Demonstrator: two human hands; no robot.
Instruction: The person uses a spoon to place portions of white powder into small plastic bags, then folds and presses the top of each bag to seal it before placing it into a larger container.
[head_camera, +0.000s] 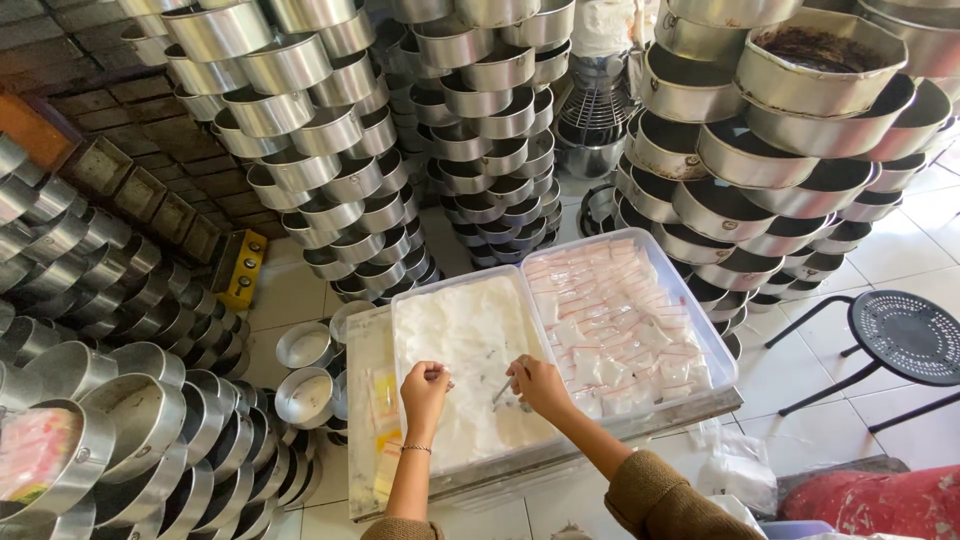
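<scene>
My left hand (424, 388) hovers over a clear plastic tub (404, 322) full of white powder, fingers pinched on a small clear bag. My right hand (536, 384) holds a small metal spoon (503, 390) above the same powder, its tip pointing toward the left hand. To the right sits a second clear tub (722, 352) packed with several small sealed bags of white powder (610, 320). Both tubs rest on a flat board (366, 440).
Tall stacks of round metal baking tins (310, 130) rise behind and on both sides. More tins (120, 420) lie at the left. A black perforated stool (908, 335) stands at the right on white floor tiles. Red cloth (880, 500) lies at the lower right.
</scene>
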